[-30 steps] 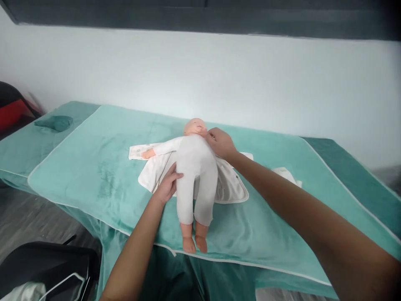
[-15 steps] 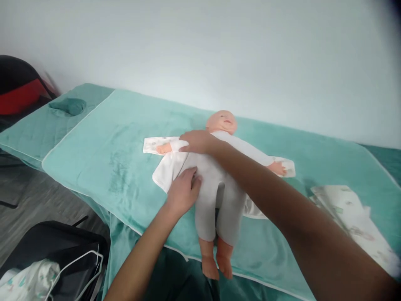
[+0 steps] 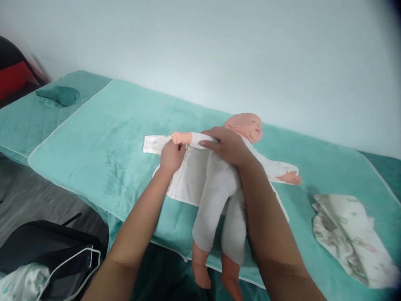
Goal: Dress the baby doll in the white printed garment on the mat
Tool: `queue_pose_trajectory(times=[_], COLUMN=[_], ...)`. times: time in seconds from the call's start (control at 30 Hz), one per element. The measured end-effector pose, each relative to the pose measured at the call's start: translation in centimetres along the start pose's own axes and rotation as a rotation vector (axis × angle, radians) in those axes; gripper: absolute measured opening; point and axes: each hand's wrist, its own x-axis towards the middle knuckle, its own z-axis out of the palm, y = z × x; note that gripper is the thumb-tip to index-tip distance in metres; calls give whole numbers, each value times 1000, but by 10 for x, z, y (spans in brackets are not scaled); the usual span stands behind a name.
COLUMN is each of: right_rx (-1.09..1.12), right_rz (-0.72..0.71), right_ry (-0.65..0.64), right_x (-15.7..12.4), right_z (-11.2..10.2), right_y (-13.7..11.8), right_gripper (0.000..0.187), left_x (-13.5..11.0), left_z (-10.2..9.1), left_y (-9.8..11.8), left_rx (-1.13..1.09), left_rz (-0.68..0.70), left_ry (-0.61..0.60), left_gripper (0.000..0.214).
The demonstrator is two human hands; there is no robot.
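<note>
A baby doll (image 3: 219,177) with a white cloth body lies tilted toward the right, its head turned that way. Beneath it, a white baby shirt (image 3: 191,177) is spread open with both sleeves out to the sides. My right hand (image 3: 228,145) is closed around the doll's upper arm on the left side, thumb in front. That arm is raised off the shirt's sleeve (image 3: 153,144). Just under the doll's small hand, my left hand (image 3: 173,158) has its fingers curled on the shirt near the sleeve opening; the fingertips are partly hidden.
A green cover (image 3: 125,117) lies over the bed, which has a face hole (image 3: 59,96) at its left end. Folded printed baby clothing (image 3: 354,238) rests on the right. At lower left, a black chair (image 3: 62,234) holds cloth and a white hanger (image 3: 67,267). A wall stands behind.
The doll has rolled toward the right, and its arm has lifted from the sleeve with my right hand. My left hand has moved up from the doll's side to the shirt's sleeve opening.
</note>
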Motion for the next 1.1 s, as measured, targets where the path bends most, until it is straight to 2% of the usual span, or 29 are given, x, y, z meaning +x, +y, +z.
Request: queue_pose_trajectory(times=[0.1,0.2,0.3,0.37,0.47,0.57,0.63,0.7,0.77,0.83,0.9,0.93,1.03,1.1], right_rx=[-57,-149,-223,-283,-419,-519,-519,-440,-287,-144,-87,-77,18,52], right_rz=[-19,-13,19,63,78,44,26,6,16,114,311,421,737,830], right_ry=[-10,-20,-50,-63,-48,-14,-12,22,182,468,747,832,810,753], right_x=[1,0,-2,-3,-2,5,12,14,6,-14,-44,-61,-104,-120], right_z=[2,3,4,7,17,31,38,38,31,22,15,14,19,23], right_y=[-1,0,3,5,4,-4,-11,-14,-11,0,17,27,55,64], right_gripper=[39,37,35,34,34,33,31,29,28,28,28,28,29,36], left_x=[1,3,4,3,-2,-7,-8,-9,-10,-10,-10,-10,-8,-7], left_z=[-10,-16,-21,-22,-18,-8,-3,-1,-2,-4,-4,-3,2,4], left_y=[-9,-14,-13,-11,-7,-2,0,1,1,0,-1,-2,-5,-7], left_rx=[-349,-636,-895,-939,-768,-558,-504,-469,-387,-237,-81,-11,148,202], left_rz=[-89,-197,-310,-322,-205,-43,3,10,27,72,108,118,116,104], left_ry=[62,35,-24,-19,11,-156,-246,-188,-35,126,231,250,251,256], left_gripper=[10,6,15,24,25,22,23,24,24,23,19,18,23,25])
